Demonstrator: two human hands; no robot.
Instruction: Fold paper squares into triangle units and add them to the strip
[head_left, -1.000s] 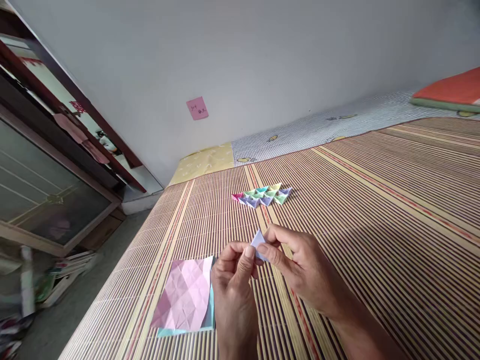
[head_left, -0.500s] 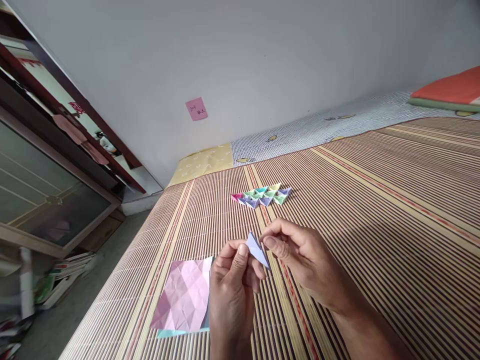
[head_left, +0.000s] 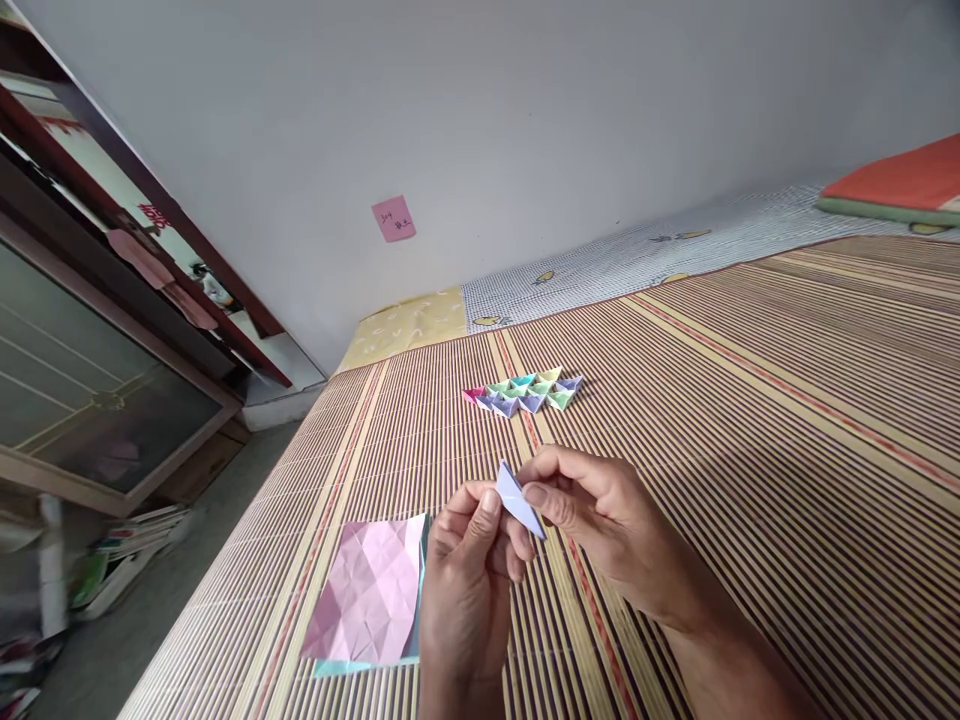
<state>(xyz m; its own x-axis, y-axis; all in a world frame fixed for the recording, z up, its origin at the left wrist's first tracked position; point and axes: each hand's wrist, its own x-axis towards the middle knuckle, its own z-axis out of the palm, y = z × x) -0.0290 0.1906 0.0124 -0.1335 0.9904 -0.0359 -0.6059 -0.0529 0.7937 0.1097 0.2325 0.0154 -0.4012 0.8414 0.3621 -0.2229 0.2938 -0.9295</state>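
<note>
Between thumb and fingers, my left hand [head_left: 472, 550] pinches a small folded piece of lavender paper [head_left: 519, 502] by its left side. My right hand [head_left: 592, 515] closes its thumb and forefinger on the right edge of the same paper. Beyond the hands stands a cluster of several small folded paper boats [head_left: 521, 390] in red, green, blue, yellow and lavender. Left of my left hand lies a creased pink paper sheet [head_left: 367, 595], with a turquoise sheet [head_left: 341, 667] showing from under it.
A striped bamboo mat [head_left: 720, 420] covers the bed. Behind it are patterned bedding [head_left: 585, 280] and a wall with a pink note [head_left: 394, 219]. Folded orange cloth [head_left: 896, 172] lies far right. Left of the bed edge, a glass-panelled cabinet [head_left: 97, 390] and stacked books [head_left: 127, 555] stand low.
My right thumb and forefinger have come in onto the lavender paper's right edge; they were slightly apart from it before. The paper has turned a little. Boats and sheets stay put.
</note>
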